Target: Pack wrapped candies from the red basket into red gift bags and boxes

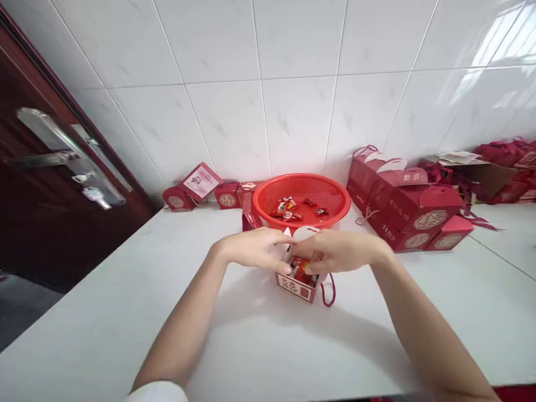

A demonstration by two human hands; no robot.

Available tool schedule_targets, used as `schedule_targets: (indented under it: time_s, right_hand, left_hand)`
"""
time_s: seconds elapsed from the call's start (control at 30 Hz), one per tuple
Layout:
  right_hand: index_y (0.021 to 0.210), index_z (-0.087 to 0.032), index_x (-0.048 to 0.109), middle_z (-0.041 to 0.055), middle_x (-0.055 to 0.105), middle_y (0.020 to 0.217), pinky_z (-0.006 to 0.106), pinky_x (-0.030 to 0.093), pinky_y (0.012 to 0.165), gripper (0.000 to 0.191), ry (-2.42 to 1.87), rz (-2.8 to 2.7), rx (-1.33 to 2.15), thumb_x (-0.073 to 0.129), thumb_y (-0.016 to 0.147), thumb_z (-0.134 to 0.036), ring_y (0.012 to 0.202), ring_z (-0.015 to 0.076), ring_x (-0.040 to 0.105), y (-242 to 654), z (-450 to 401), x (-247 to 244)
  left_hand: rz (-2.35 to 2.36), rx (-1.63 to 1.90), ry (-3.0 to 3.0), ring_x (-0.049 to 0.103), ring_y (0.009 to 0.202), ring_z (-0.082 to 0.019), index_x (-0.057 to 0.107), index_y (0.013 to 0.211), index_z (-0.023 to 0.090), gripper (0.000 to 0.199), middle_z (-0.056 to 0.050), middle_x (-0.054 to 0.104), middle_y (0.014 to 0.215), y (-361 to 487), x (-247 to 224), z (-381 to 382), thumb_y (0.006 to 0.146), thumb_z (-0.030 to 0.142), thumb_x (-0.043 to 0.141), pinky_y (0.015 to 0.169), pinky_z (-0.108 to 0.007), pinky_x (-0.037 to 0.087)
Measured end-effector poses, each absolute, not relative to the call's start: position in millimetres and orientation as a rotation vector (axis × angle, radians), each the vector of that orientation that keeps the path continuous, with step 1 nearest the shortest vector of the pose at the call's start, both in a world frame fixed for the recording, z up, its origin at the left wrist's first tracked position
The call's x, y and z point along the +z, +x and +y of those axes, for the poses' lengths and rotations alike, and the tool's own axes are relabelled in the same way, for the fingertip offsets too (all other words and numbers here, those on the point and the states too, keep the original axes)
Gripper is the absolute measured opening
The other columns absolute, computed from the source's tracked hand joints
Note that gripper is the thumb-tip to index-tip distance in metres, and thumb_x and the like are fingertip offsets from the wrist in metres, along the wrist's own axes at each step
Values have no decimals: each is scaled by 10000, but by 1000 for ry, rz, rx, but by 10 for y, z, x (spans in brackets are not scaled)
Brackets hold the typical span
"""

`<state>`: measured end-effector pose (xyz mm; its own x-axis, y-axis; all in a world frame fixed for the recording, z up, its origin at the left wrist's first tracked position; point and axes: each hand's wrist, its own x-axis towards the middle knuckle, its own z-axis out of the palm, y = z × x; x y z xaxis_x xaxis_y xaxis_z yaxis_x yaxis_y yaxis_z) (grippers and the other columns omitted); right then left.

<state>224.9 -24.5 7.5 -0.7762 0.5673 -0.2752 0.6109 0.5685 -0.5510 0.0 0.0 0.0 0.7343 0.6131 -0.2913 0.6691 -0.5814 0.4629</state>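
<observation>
A small red and white box point(294, 287) stands open on the white table, with red candy packets point(300, 269) inside and a dark red cord point(329, 296) looped at its right side. My left hand point(260, 249) is at the box's left side, thumb and fingers apart, fingertips at its rim. From the right, my right hand point(335, 250) reaches over the opening, its bent fingers at the packets; whether it grips one is hidden. White flaps of the box rise behind both hands.
Behind the box sits a red plastic basket point(343, 207) with several wrapped candies. Stacked red boxes point(402, 209) stand at the right, beside more red bags point(513, 167). Smaller red boxes point(201, 181) line the tiled wall at the left. A dark door point(42, 195) is far left.
</observation>
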Motion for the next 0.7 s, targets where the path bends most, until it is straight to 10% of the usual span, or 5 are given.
schedule_targets:
  time_s: [0.2,0.5,0.7]
  right_hand:
    - [1305,-245,644,78,679,1293,349,505,894,577,1301,2862,-854,747,779,-457,1186,305,625,2725,-324,226]
    - [867,-205,601,54,663,860,295,344,575,286,1846,2388,-288,742,824,-449,764,228,636,2309,-281,37]
    - [925,-192,590,56,653,862,296,280,566,213,1882,2472,-108,738,828,-310,768,216,627,2151,-267,-52]
  left_hand:
    - [961,82,2400,610,1168,-258,622,1356,238,614,-82,640,1341,-95,41,-17,828,535,725,914,-287,465]
    - [835,12,2304,642,999,-208,668,1003,202,371,-19,707,1060,29,-14,-58,748,440,796,933,-303,469]
    - [929,63,2231,650,912,-206,644,913,191,193,-29,693,1007,117,-128,17,793,331,701,804,-307,486]
